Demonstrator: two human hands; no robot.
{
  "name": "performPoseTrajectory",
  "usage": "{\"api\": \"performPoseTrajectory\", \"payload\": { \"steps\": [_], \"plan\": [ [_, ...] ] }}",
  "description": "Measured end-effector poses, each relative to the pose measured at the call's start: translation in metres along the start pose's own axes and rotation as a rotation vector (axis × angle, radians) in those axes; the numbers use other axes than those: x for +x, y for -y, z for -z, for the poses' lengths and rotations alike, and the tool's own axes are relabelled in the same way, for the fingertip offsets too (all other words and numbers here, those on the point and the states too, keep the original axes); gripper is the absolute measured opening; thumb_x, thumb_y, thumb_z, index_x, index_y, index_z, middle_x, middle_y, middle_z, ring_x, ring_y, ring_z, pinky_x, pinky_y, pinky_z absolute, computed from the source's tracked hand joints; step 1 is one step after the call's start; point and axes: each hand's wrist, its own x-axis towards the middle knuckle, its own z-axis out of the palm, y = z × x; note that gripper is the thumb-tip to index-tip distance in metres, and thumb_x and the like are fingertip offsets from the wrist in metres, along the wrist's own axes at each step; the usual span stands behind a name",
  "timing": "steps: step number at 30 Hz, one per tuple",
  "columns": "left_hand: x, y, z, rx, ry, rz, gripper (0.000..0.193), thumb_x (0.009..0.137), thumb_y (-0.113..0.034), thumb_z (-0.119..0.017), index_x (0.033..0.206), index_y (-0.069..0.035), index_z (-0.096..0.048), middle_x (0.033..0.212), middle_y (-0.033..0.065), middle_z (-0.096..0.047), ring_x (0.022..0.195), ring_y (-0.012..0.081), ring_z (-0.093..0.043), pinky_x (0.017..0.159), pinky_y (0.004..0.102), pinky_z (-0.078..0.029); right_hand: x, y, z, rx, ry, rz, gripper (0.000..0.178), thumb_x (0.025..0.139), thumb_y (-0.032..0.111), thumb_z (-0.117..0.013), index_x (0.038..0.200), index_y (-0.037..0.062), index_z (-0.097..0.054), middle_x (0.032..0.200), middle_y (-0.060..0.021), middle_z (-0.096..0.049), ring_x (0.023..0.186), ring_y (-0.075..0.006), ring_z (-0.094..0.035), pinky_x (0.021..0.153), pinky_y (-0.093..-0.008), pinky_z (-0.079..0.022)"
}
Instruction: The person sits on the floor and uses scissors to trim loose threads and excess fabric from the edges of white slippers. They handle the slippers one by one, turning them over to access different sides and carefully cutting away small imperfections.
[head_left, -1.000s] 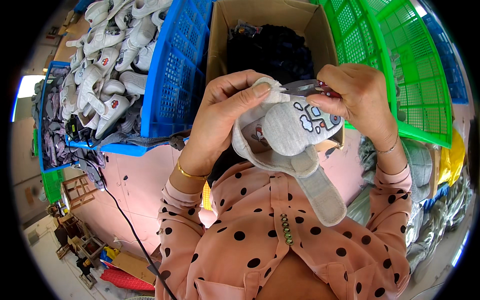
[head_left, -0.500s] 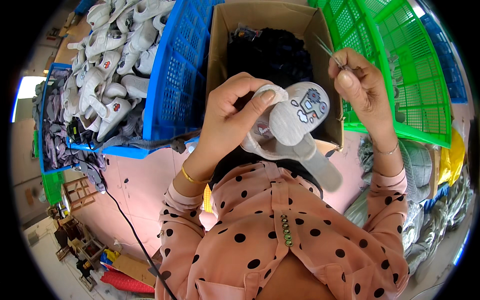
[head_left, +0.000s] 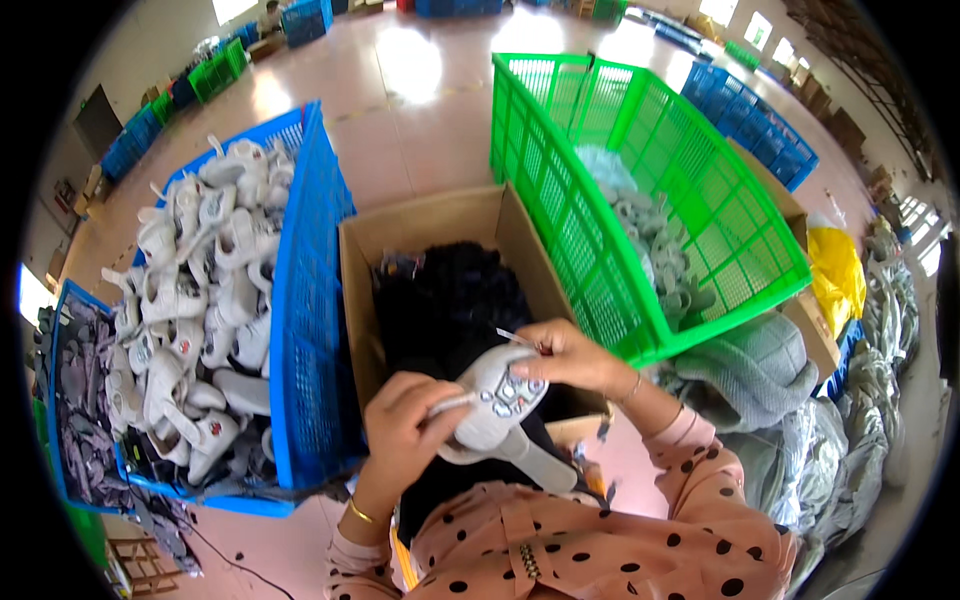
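My left hand (head_left: 405, 425) is closed on a small white shoe (head_left: 482, 428) by its upper edge. A dark cartoon patch decorates the toe, and a pale strap (head_left: 545, 465) sticks out toward my body. At the toe, my right hand (head_left: 575, 362) pinches a slim, pointed metal tool (head_left: 512, 336), with its thumb against the shoe beside the patch. Most of the tool is hidden by the fingers, so its exact kind cannot be made out. Behind the shoe stands a cardboard box (head_left: 535, 235) holding dark, fuzzy material (head_left: 455, 295).
To the left, a blue crate (head_left: 310, 330) is heaped with white shoes (head_left: 180, 300); grey pieces (head_left: 85, 390) fill another beside it. A green crate (head_left: 590, 255) with pale items (head_left: 655, 240) stands right, near grey fabric (head_left: 750, 375) and plastic-wrapped bundles (head_left: 815, 460). A cable (head_left: 235, 565) crosses the floor.
My right hand has come down from beside the shoe to its toe, bringing the tool along. The view has tilted up, showing more floor and the far room.
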Motion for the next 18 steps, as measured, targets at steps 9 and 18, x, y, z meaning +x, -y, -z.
{"api": "performPoseTrajectory", "payload": {
  "steps": [9,18],
  "plan": [
    [0.006,0.008,0.015,-0.23,-0.407,0.206,0.019,0.089,-0.003,-0.053,0.071,-0.001,-0.056,0.07,0.0075,-0.056,0.064,0.0149,-0.053,0.059,0.028,-0.041,0.002,0.031,-0.008,-0.677,-0.254,0.375,0.025,0.079,0.019,-0.078,0.089,-0.0009,-0.067,0.067,-0.0072,-0.06,0.058,-0.015,-0.056,0.053,-0.0291,-0.042],
    [-0.007,0.014,0.008,-0.637,-0.329,0.314,0.035,0.103,-0.021,-0.048,0.123,0.005,-0.055,0.118,0.0168,-0.062,0.108,0.023,-0.061,0.088,0.0342,-0.052,0.023,0.041,-0.018,-1.046,-0.749,0.726,0.042,0.065,0.017,-0.083,0.101,0.0029,-0.068,0.068,-0.0088,-0.059,0.059,-0.0233,-0.057,0.054,-0.0332,-0.045]
  ]
}}
